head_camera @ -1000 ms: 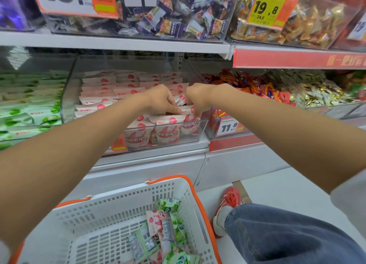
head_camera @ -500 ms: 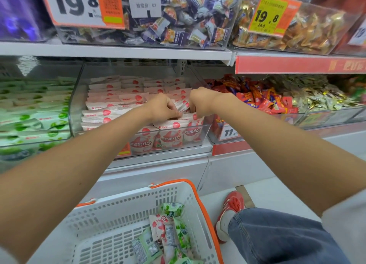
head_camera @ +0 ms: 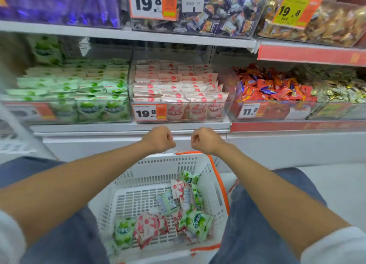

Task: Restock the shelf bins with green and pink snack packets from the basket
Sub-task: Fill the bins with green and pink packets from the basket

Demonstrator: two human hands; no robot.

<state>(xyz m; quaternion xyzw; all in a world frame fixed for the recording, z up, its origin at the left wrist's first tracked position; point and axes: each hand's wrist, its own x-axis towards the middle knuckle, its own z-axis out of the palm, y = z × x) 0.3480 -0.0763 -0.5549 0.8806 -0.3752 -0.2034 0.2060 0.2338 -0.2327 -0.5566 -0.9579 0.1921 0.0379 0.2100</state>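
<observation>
Roughly a dozen green and pink snack packets (head_camera: 198, 222) lie unshelved in the white basket (head_camera: 154, 160), both the left hand (head_camera: 159, 140) and right hand (head_camera: 206, 141) hovering above it, curled and empty, below the well-filled pink bin (head_camera: 224, 109) and green bin (head_camera: 89, 115).

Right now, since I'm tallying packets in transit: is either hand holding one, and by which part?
Nothing is held: the left hand and right hand hover above the basket, fingers curled, both empty.
</observation>
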